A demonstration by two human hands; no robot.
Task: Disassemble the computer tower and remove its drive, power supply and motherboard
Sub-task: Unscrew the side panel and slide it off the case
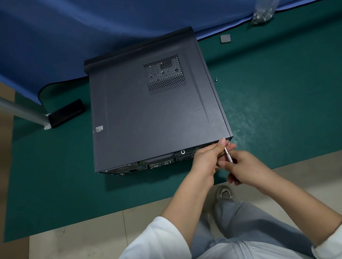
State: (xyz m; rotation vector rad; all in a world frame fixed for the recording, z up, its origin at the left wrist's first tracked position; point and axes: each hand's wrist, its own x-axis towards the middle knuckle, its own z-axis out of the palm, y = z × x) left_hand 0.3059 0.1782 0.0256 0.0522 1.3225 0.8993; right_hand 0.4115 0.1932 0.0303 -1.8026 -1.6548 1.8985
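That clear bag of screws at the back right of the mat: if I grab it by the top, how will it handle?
The bag looks like thin, floppy plastic, so it will probably sag when lifted. The screws sit bunched at its lower end, so it is likely bottom-heavy and may swing. I cannot tell whether the top is sealed, so keep it upright.

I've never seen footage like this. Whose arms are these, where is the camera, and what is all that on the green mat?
There is no robot here. One camera, worn on a person's head, looks down at their own hands. A dark computer tower lies on its side on a green mat, cover still on. The right hand grips a small silver screwdriver, aimed at the tower's near right corner; the left hand steadies it near the tip. Also on the mat: a loose screw, a small grey square, a bag of screws and a black block.
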